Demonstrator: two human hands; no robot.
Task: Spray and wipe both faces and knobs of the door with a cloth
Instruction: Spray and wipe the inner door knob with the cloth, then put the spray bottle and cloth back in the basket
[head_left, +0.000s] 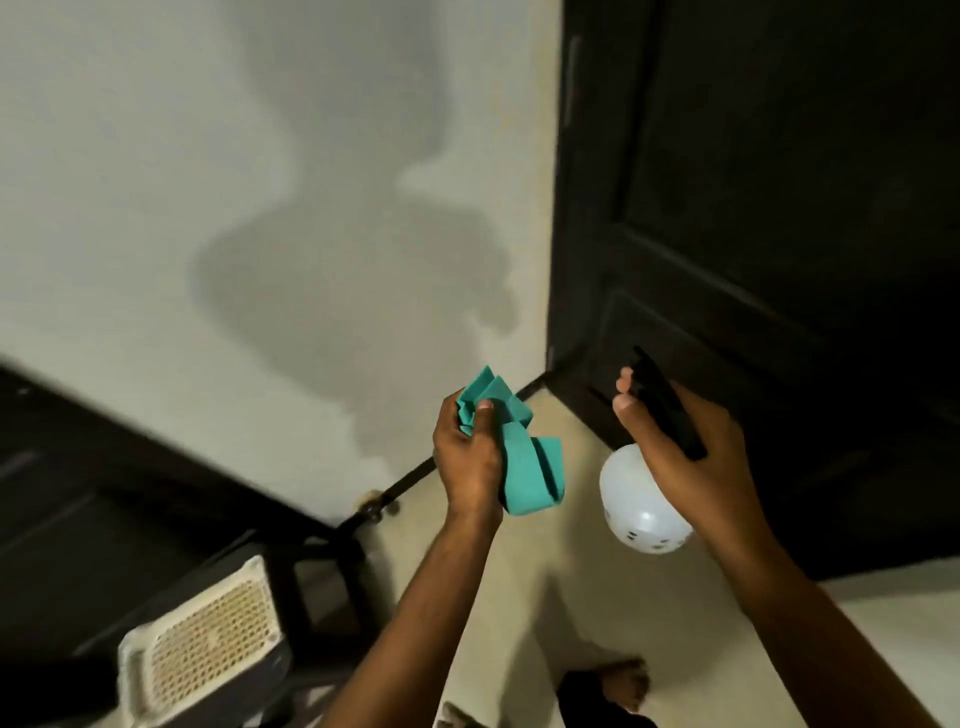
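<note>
Fingers of the left hand clutch the cloth; the right hand grips the spray bottle.

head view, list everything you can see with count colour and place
door: one, dark brown, right
wall: one, off-white, left and centre, with a shadow on it
cloth: one, teal, crumpled in the left hand
spray bottle: one, white body with black head, in the right hand
perforated basket: one, cream, lower left
floor: beige, bottom centre
foot: one, bottom centre
left hand: grips the cloth
right hand: holds the spray bottle's head
</note>
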